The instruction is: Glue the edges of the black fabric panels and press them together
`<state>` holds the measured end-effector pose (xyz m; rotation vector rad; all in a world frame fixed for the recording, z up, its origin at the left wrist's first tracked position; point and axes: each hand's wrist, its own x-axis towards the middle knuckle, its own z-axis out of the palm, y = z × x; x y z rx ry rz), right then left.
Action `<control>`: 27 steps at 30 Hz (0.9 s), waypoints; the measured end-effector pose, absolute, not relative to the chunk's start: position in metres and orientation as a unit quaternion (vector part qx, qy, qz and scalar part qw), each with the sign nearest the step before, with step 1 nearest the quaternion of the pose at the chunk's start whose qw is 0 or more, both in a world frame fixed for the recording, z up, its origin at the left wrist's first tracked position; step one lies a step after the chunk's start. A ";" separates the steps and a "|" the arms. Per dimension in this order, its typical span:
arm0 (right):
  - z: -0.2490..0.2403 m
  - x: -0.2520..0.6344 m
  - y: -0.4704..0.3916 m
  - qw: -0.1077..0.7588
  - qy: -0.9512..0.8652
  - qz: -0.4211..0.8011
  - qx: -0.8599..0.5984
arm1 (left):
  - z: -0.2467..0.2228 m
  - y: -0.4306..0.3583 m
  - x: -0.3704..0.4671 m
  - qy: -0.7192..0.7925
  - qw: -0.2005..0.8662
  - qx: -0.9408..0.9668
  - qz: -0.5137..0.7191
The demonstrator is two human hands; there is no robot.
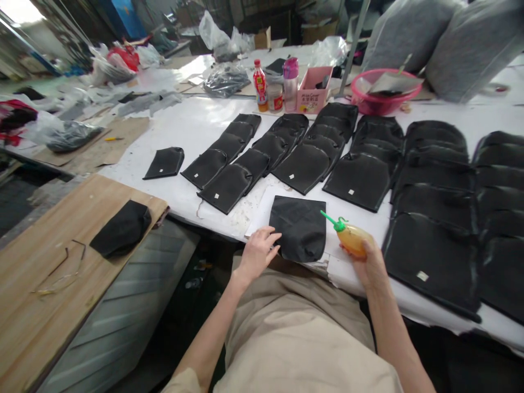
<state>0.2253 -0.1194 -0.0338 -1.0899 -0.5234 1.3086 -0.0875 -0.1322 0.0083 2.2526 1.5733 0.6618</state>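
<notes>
A black fabric piece [298, 228] lies flat at the table's front edge, right in front of me. At its left edge is my left hand [261, 250], fingers apart, fingertips at or just over the cloth; whether they press on it I cannot tell. My right hand [364, 256] is wrapped round a squeeze bottle [354, 240] of amber liquid with a green nozzle. The bottle is tilted, its tip pointing left near the piece's upper right corner. Overlapping rows of black pieces [360, 177] with small pale tags lie beyond and to the right.
Behind the rows stand a red-labelled drink bottle [260, 87], a pink-lidded bottle [290, 84], a pink box [314, 90] and a pink basin [382, 95]. At left, a wooden board [53, 234] holds glasses [61, 275] and a black piece [121, 229]. A yellow cutter [113, 138] lies farther back.
</notes>
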 end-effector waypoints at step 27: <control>-0.038 0.228 -0.119 0.668 -0.145 0.568 -0.459 | 0.055 -0.083 -0.078 0.569 0.345 0.621 0.415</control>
